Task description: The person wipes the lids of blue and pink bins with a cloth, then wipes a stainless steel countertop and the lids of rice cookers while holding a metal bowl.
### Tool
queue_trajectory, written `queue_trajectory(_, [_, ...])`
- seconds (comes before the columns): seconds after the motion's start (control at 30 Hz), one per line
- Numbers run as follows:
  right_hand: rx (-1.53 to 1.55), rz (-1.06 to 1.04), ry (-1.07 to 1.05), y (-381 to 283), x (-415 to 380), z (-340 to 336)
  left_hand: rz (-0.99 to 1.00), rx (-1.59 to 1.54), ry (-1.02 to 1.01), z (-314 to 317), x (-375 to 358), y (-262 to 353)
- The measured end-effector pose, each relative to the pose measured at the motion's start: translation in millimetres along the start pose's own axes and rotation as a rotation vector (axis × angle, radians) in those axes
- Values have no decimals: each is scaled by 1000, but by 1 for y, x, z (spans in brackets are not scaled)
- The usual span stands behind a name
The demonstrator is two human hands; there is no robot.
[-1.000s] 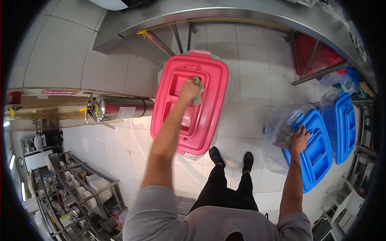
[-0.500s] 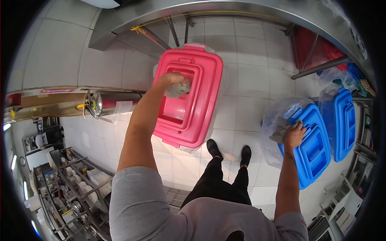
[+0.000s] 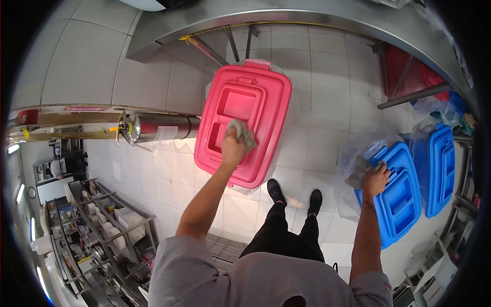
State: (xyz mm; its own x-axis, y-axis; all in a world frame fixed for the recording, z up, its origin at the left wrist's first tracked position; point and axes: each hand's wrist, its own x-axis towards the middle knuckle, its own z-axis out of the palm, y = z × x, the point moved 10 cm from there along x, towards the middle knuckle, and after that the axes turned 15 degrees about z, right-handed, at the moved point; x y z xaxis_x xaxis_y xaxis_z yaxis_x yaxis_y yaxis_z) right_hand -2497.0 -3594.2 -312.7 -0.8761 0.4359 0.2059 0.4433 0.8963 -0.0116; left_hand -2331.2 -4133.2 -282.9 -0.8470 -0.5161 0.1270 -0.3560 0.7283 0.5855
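Observation:
My left hand (image 3: 233,149) is closed around a light grey cloth (image 3: 242,132) and presses it on the pink lid (image 3: 275,110), at the bar between its two recessed panels. The lid sits on a bin whose clear plastic liner sticks out around the rim. Over at the right, my right hand (image 3: 376,180) grips a darker grey cloth (image 3: 358,178) at the upper left edge of a blue lid (image 3: 381,217). Clear plastic bagging (image 3: 345,199) bulges out beside that lid. What lies under my right palm is hidden.
Another blue-lidded bin (image 3: 433,204) stands farther right. A steel table (image 3: 286,15) spans the top, its legs reaching the tiled floor. A fire extinguisher (image 3: 163,128) is left of the pink lid. Racks with dishes (image 3: 110,230) stand lower left.
My left hand and its cloth have slid from the upper recess of the pink lid down toward the middle bar. My right hand stays at the blue lid. The view has shifted slightly.

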Motion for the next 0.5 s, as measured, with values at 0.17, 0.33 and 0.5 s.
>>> queue_trajectory(0.17, [8,-20,13,-4,-2,-5,-52,156,-78,30,-6,-63])
queue_trajectory(0.33, [-15,-25,-1,-5,0,-2,70,37,-308,40,-9,-60])
queue_trajectory(0.5, [21,-41,12,-4,2,-2,-53,463,-560,4,-7,-14])
